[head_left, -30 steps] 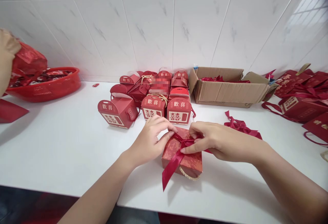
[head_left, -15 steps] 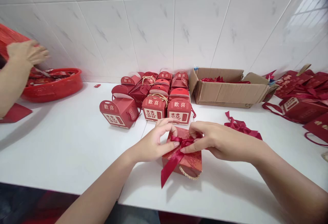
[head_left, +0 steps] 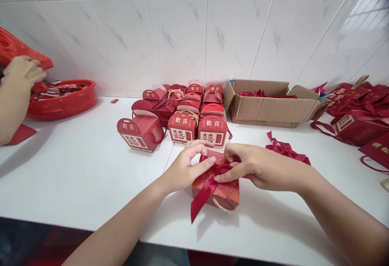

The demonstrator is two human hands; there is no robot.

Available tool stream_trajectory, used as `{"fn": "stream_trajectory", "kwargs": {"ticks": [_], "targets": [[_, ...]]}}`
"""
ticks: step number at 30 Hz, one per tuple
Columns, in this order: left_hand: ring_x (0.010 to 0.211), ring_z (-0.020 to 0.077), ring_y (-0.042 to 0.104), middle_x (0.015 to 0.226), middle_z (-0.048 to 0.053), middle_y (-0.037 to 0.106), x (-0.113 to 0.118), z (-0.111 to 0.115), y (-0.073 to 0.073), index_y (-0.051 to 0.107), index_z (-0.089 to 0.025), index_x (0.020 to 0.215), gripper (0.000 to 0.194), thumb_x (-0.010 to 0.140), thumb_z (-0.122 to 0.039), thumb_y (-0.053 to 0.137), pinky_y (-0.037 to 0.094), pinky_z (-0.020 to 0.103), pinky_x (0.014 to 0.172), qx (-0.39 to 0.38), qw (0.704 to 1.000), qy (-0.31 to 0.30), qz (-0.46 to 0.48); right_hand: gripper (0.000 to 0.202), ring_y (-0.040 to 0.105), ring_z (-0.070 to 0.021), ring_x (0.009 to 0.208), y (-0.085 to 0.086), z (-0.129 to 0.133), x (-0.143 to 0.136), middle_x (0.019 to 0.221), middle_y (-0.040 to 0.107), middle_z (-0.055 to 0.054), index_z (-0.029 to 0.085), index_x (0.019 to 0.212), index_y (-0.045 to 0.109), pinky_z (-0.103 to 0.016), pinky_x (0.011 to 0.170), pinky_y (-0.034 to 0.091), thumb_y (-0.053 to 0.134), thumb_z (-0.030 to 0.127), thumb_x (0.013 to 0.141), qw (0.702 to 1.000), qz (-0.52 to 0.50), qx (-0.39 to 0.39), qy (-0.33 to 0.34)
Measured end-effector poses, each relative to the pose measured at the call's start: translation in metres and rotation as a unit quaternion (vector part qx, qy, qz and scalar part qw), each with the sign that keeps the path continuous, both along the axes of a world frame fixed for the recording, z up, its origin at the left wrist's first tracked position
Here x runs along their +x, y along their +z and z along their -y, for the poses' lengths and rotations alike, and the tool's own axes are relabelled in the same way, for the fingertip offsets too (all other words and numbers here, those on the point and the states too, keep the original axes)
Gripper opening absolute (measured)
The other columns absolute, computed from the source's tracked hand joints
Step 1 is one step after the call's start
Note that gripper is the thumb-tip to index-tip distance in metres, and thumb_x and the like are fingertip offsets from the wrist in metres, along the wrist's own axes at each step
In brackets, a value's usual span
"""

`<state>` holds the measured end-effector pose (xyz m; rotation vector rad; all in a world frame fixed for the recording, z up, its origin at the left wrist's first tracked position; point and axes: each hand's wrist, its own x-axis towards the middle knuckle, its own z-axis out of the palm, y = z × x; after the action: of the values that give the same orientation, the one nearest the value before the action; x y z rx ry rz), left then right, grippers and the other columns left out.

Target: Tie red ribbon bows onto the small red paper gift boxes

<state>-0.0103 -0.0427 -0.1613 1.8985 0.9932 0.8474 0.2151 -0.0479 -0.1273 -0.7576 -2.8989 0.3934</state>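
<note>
A red gift box with a gold rope handle stands in front of me on the white table. Dark red satin ribbon crosses its top in a knot, with one tail hanging over the front left corner. From the left, my left hand has its thumb and curled fingers closed around a ribbon loop at the box's left edge. My right hand pinches the ribbon by the knot, its index finger pressing on the lid. The ribbon under my right fingers is partly hidden.
Several red favor boxes stand in rows behind. To their right are a cardboard box, loose ribbon and red bags. At left, another person's hand holds red plastic over a red basin of packets.
My left thumb has lifted slightly up and right, off the knot. My right hand has hardly moved. The other person's hand has shifted left and down with the red plastic.
</note>
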Motion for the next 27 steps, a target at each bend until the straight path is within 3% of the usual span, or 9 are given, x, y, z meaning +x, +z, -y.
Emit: {"fn": "stream_trajectory", "kwargs": {"ticks": [7, 11, 17, 23, 27], "targets": [[0.121, 0.0237, 0.043, 0.125, 0.008, 0.051, -0.002, 0.0, -0.003, 0.049, -0.02, 0.073, 0.021, 0.086, -0.035, 0.054, 0.028, 0.041, 0.107, 0.011, 0.999, 0.031, -0.019, 0.066, 0.042, -0.0141, 0.076, 0.003, 0.001, -0.001, 0.084, 0.045, -0.003, 0.04, 0.119, 0.063, -0.026, 0.066, 0.034, 0.041, -0.006, 0.078, 0.999, 0.023, -0.023, -0.016], [0.123, 0.0239, 0.039, 0.124, 0.006, 0.051, -0.004, -0.001, -0.001, 0.05, -0.02, 0.073, 0.019, 0.087, -0.032, 0.054, 0.027, 0.042, 0.107, 0.054, 0.996, 0.037, -0.055, 0.068, 0.045, -0.0137, 0.078, 0.006, 0.004, 0.0, 0.087, 0.047, -0.004, 0.039, 0.116, 0.065, -0.026, 0.069, 0.036, 0.041, -0.008, 0.074, 0.998, 0.037, -0.05, -0.02], [0.122, 0.0241, 0.037, 0.122, 0.005, 0.054, -0.005, -0.001, -0.002, 0.046, -0.021, 0.073, 0.019, 0.088, -0.03, 0.052, 0.026, 0.044, 0.106, 0.108, 0.989, 0.041, -0.091, 0.06, 0.044, -0.0128, 0.076, 0.007, 0.004, 0.003, 0.086, 0.048, -0.003, 0.038, 0.114, 0.067, -0.025, 0.066, 0.035, 0.043, -0.005, 0.079, 0.998, 0.032, -0.04, -0.028], [0.106, 0.0208, 0.054, 0.108, 0.007, 0.061, 0.004, 0.004, -0.002, 0.039, -0.02, 0.067, 0.025, 0.088, -0.026, 0.051, 0.04, 0.038, 0.097, 0.049, 0.998, 0.034, 0.022, 0.054, 0.044, -0.0137, 0.077, 0.004, 0.001, 0.004, 0.087, 0.048, -0.004, 0.038, 0.117, 0.065, -0.026, 0.065, 0.036, 0.044, 0.0, 0.085, 1.0, -0.008, -0.004, -0.021], [0.105, 0.0209, 0.058, 0.099, 0.007, 0.066, 0.008, 0.006, 0.001, 0.035, -0.02, 0.062, 0.033, 0.085, -0.025, 0.058, 0.045, 0.033, 0.091, -0.03, 0.995, -0.004, 0.1, 0.042, 0.05, -0.0134, 0.083, 0.007, -0.001, 0.003, 0.097, 0.054, -0.005, 0.031, 0.121, 0.062, -0.026, 0.071, 0.041, 0.039, 0.01, 0.093, 0.996, -0.07, -0.051, -0.024]]}}
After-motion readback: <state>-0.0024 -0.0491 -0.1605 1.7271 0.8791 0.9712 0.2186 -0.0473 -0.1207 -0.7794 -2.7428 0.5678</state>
